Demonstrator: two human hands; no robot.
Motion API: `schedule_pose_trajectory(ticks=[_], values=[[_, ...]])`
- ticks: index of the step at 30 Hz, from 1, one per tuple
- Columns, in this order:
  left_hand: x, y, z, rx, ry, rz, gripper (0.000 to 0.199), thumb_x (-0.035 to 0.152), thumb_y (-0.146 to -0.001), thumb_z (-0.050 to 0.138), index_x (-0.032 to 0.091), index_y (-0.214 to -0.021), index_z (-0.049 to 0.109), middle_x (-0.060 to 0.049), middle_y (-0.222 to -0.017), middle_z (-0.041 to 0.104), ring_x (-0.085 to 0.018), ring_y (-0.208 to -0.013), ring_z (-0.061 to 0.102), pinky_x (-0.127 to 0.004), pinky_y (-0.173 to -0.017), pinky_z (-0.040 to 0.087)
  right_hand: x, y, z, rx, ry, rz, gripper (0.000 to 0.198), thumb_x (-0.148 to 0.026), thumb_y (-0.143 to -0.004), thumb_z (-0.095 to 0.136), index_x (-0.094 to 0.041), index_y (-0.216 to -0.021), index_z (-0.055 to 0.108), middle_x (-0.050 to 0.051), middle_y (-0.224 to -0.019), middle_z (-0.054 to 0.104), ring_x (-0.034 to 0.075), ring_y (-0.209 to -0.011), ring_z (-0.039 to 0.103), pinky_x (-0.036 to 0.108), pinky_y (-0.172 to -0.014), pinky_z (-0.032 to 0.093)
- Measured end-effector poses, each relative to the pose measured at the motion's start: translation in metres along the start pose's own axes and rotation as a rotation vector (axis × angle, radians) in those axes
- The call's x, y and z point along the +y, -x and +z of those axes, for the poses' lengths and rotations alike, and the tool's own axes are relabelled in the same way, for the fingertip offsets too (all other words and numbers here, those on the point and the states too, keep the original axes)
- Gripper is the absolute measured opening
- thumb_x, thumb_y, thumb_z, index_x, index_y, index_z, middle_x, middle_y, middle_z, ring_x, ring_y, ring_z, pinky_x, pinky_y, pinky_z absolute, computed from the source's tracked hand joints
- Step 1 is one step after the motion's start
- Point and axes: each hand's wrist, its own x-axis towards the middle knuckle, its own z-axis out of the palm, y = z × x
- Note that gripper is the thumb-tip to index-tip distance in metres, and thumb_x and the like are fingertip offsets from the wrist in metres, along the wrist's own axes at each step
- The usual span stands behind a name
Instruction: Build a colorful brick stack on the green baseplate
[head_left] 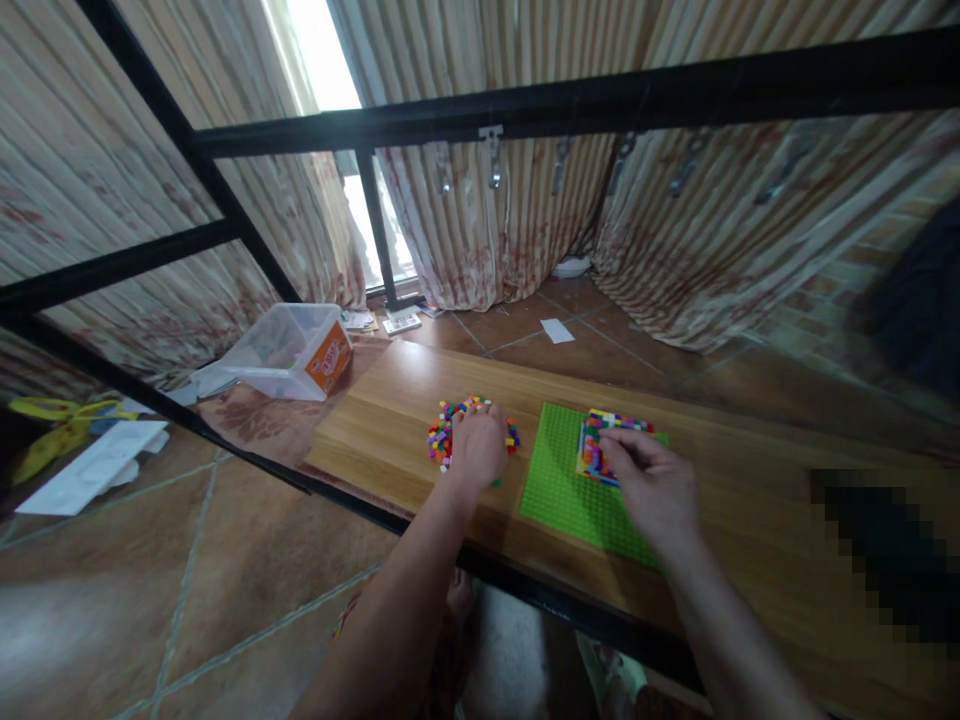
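Note:
My left hand (480, 446) reaches down onto a loose pile of small multicoloured toy bricks (439, 440). Its fingers are bent together, and whatever lies under their tips is hidden. On the right, a square wall of coloured bricks (592, 455) is built up on a bright green studded baseplate (559, 485). My right hand (656, 485) is over the right part of this wall, thumb and forefinger pinched together at it. Any brick between those fingertips is too small to make out. A small green brick (496, 484) lies just in front of the pile.
The long wooden tabletop (390, 400) has a black metal frame, with a bar (525, 110) carrying hooks across the upper view. A clear plastic bin (292, 350) with an orange label stands beyond the left end. Papers (556, 331) lie on the tiled floor before striped curtains.

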Motion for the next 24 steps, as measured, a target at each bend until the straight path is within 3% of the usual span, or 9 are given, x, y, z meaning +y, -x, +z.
schedule_pose_trajectory(ticks=[3,6,9,11,16,21,24], values=[[0.003,-0.003,-0.001,0.066,0.286,-0.031,0.017,0.013,-0.089,0.051,0.017,-0.087,0.067,-0.011,-0.09,0.071,-0.026,-0.094,0.065,-0.043,-0.09,0.047,0.001,0.001,0.001,-0.018,-0.01,-0.008,0.028,-0.047,-0.079,0.068,-0.021,-0.086,0.077,0.005,-0.082,0.076,0.02,-0.07,0.068,0.035,-0.068,0.053],[0.013,-0.003,-0.001,0.135,0.901,-0.108,0.011,0.014,-0.083,0.061,0.017,-0.091,0.068,-0.007,-0.087,0.071,-0.019,-0.084,0.066,-0.035,-0.082,0.051,-0.002,0.002,0.004,-0.055,-0.041,0.004,0.028,-0.047,-0.08,0.068,-0.021,-0.089,0.076,0.005,-0.082,0.076,0.019,-0.071,0.066,0.035,-0.069,0.052],[0.03,0.003,-0.001,0.073,1.497,-0.211,0.023,0.022,-0.074,0.075,0.017,-0.095,0.071,-0.002,-0.083,0.07,-0.014,-0.075,0.064,-0.03,-0.075,0.053,-0.007,0.004,0.009,-0.123,-0.117,0.026,0.03,-0.047,-0.077,0.071,-0.021,-0.092,0.076,0.004,-0.082,0.075,0.018,-0.071,0.065,0.033,-0.069,0.05],[0.044,0.008,-0.001,0.008,1.715,-0.238,0.03,0.024,-0.064,0.083,0.016,-0.09,0.073,0.0,-0.081,0.068,-0.011,-0.074,0.063,-0.027,-0.074,0.053,-0.011,0.006,0.012,-0.159,-0.163,0.044,0.031,-0.046,-0.074,0.074,-0.021,-0.093,0.075,0.003,-0.08,0.073,0.017,-0.07,0.064,0.033,-0.069,0.049],[0.071,0.016,0.003,-0.08,1.894,-0.274,0.033,0.021,-0.055,0.089,0.015,-0.085,0.075,0.002,-0.075,0.066,-0.009,-0.072,0.061,-0.025,-0.076,0.053,-0.017,0.005,0.012,-0.107,-0.269,0.074,0.03,-0.046,-0.068,0.079,-0.02,-0.084,0.074,0.002,-0.077,0.072,0.017,-0.07,0.063,0.032,-0.069,0.049],[0.087,0.018,0.008,-0.119,1.841,-0.254,0.028,0.022,-0.058,0.087,0.015,-0.08,0.073,0.002,-0.073,0.066,-0.008,-0.068,0.059,-0.022,-0.07,0.049,-0.016,0.0,0.001,-0.005,-0.355,0.115,0.027,-0.044,-0.065,0.08,-0.021,-0.078,0.076,0.001,-0.072,0.071,0.015,-0.066,0.06,0.031,-0.066,0.048],[0.094,0.019,0.011,-0.216,1.741,-0.21,0.025,0.025,-0.061,0.085,0.014,-0.078,0.07,0.002,-0.067,0.065,-0.007,-0.059,0.055,-0.022,-0.061,0.045,-0.014,-0.003,-0.007,0.042,-0.411,0.156,0.027,-0.043,-0.061,0.082,-0.021,-0.077,0.077,0.0,-0.067,0.069,0.013,-0.059,0.056,0.028,-0.059,0.046]])
